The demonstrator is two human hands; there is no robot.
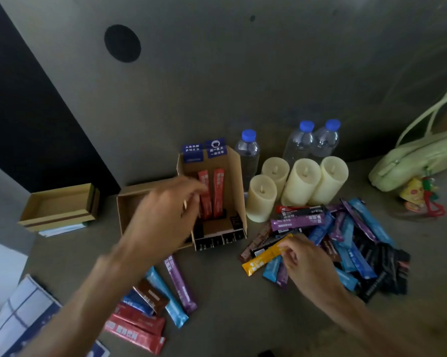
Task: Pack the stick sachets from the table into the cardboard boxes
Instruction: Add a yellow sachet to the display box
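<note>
1. Landmark: open cardboard box (236, 186) on grey table (217, 292), backed against grey wall (243, 73); two red sachets (218, 191) upright inside.
2. Over box mouth: left hand (165, 215), blurred; grip cannot be told.
3. Right of box: right hand (305, 264) pinching yellow sachet (263, 256) at edge of sachet pile (351, 235).
4. In front of box: loose sachets (153, 305).

Left hand (165, 215) outstretched, fingers curled; right hand (307, 264) lower, in a pinch on a yellow sachet (262, 257)
</note>
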